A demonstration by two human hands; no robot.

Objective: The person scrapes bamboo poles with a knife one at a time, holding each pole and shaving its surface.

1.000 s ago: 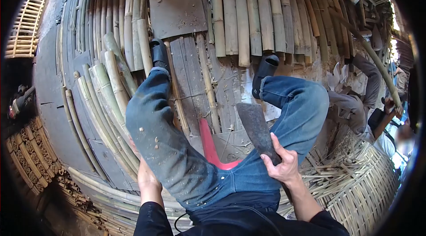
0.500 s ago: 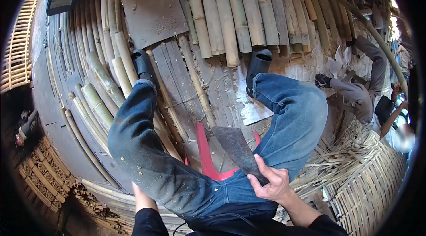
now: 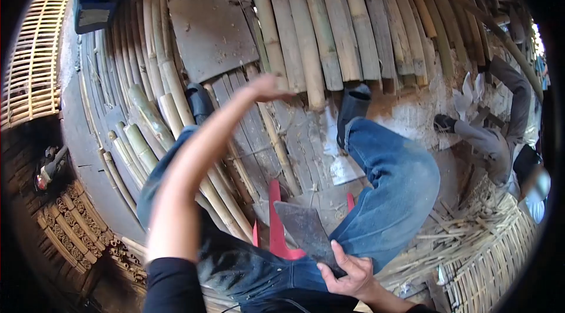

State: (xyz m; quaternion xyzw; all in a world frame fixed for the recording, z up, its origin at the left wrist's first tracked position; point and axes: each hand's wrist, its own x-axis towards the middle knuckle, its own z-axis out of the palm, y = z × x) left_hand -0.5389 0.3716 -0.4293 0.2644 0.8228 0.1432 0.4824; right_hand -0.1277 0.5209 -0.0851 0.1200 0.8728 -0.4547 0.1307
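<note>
My right hand (image 3: 348, 273) is closed around the lower end of a broad, dark-bladed cleaver (image 3: 305, 227), which lies tilted over my lap with its wide end pointing away from me. The hand covers its handle. My left arm stretches forward, and my left hand (image 3: 268, 88) hovers at the near ends of the split bamboo poles (image 3: 312, 60). Motion blurs that hand a little, but its fingers look apart with nothing between them. Whether it touches a pole I cannot tell. Below the blade shows a red plastic piece (image 3: 275, 219) between my legs.
A flat brown board (image 3: 215, 27) lies ahead on the left. More bamboo poles (image 3: 170, 77) run along the left side. At right are a woven bamboo basket (image 3: 491, 260), bamboo strips (image 3: 447, 225) and another person's bent leg (image 3: 485, 136). A long pole (image 3: 500, 36) slants at upper right.
My left hand has come up from beside my left thigh and reached forward to the bamboo ends. The right hand keeps the cleaver over my lap. The view has shifted slightly.
</note>
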